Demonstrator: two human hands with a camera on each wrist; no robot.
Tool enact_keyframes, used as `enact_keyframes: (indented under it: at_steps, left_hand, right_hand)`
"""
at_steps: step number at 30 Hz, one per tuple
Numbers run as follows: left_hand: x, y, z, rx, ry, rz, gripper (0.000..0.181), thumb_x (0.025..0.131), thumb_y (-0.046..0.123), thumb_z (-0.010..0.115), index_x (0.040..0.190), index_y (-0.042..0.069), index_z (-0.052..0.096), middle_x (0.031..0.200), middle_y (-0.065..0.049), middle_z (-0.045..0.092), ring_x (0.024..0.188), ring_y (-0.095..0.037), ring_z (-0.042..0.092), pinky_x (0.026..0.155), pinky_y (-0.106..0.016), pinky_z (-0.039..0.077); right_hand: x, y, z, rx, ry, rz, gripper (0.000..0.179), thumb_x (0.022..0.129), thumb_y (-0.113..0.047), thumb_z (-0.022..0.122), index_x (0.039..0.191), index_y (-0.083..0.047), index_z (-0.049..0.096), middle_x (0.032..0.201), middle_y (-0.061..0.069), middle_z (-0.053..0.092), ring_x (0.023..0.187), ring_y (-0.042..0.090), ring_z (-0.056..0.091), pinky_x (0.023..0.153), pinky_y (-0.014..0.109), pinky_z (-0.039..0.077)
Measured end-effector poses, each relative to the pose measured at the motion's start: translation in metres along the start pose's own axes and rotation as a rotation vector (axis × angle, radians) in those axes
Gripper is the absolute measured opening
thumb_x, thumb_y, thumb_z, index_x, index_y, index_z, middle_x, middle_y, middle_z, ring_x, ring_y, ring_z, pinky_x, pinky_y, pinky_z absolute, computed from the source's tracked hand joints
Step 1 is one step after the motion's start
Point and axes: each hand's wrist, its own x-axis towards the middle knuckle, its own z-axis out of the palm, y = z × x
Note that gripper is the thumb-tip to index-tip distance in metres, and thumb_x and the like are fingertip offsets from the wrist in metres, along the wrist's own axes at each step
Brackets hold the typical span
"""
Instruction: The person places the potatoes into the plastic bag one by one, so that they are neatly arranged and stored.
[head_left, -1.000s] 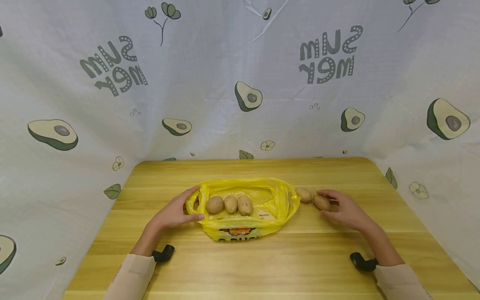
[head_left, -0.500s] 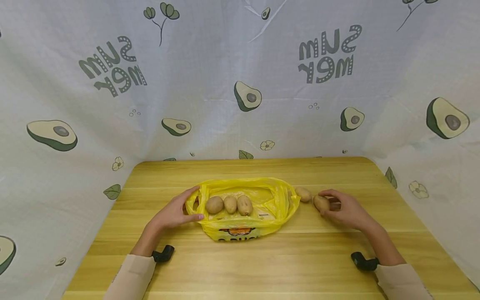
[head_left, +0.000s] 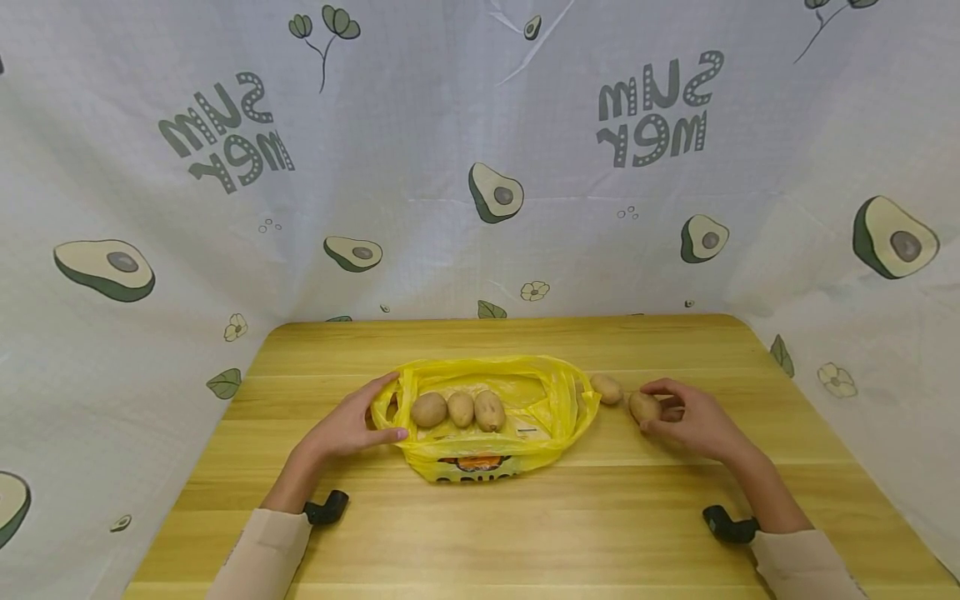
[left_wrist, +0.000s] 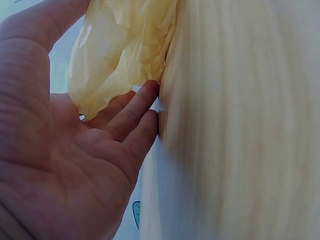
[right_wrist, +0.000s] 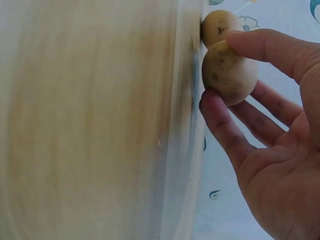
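One end of the thin yellow plastic bag [head_left: 536, 458], the left one, is held in your left grip [head_left: 348, 425], thumb over the near side and fingers at the far side, with the mouth spread wide. Further right, three rounded brown potatoes [head_left: 461, 408] lie side by side in the left half of the bag. Just beside its right end, an oval tan potato [head_left: 606, 389] rests on the yellowish wooden table [head_left: 480, 533], with neither of your hands on it. Right of that and slightly nearer, your right grip [head_left: 686, 421] pinches a smooth light-brown potato [head_left: 643, 407] outside the bag; whether you have it lifted I cannot tell. I judge your work with bag and potatoes partway along: three are inside, while two outside remain to be dealt with.
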Motion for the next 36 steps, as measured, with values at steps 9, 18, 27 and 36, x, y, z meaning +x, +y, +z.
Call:
enact_keyframes:
  at_steps: [9,18,27,36]
  left_hand:
    - [0.0,0.0,0.0,0.0,0.002,-0.004,0.103,0.084,0.053,0.081,0.165,0.019,0.027,0.167,-0.013,0.032,0.154,-0.041,0.03,0.121,-0.066,0.027]
    - [0.0,0.0,0.0,0.017,0.004,-0.002,0.104,0.083,0.055,0.08,0.165,0.02,0.027,0.167,-0.013,0.033,0.153,-0.041,0.032,0.121,-0.065,0.027]
    - [0.0,-0.002,0.001,0.016,0.004,-0.01,0.104,0.083,0.055,0.08,0.165,0.021,0.026,0.167,-0.013,0.033,0.153,-0.041,0.032,0.121,-0.065,0.027]
    - [0.001,-0.003,0.001,0.012,0.004,-0.006,0.103,0.084,0.055,0.08,0.165,0.021,0.026,0.167,-0.013,0.033,0.153,-0.04,0.032,0.122,-0.065,0.027]
  right_hand:
    - [0.001,-0.006,-0.002,0.055,0.064,0.022,0.055,0.088,-0.021,0.084,0.134,-0.002,0.061,0.132,0.024,0.063,0.11,0.036,0.067,0.078,0.017,0.057]
    - [0.003,-0.015,-0.004,0.088,0.123,-0.008,0.055,0.088,-0.023,0.084,0.134,-0.004,0.062,0.133,0.021,0.062,0.104,0.006,0.063,0.081,0.012,0.056]
    - [0.006,-0.026,-0.003,0.122,0.167,-0.031,0.054,0.086,-0.022,0.086,0.133,-0.005,0.064,0.131,0.019,0.064,0.101,-0.005,0.059,0.081,0.01,0.055]
    - [0.014,-0.036,0.001,0.12,0.186,-0.066,0.052,0.086,-0.024,0.086,0.131,-0.007,0.066,0.128,0.016,0.067,0.102,0.001,0.061,0.085,0.016,0.058]
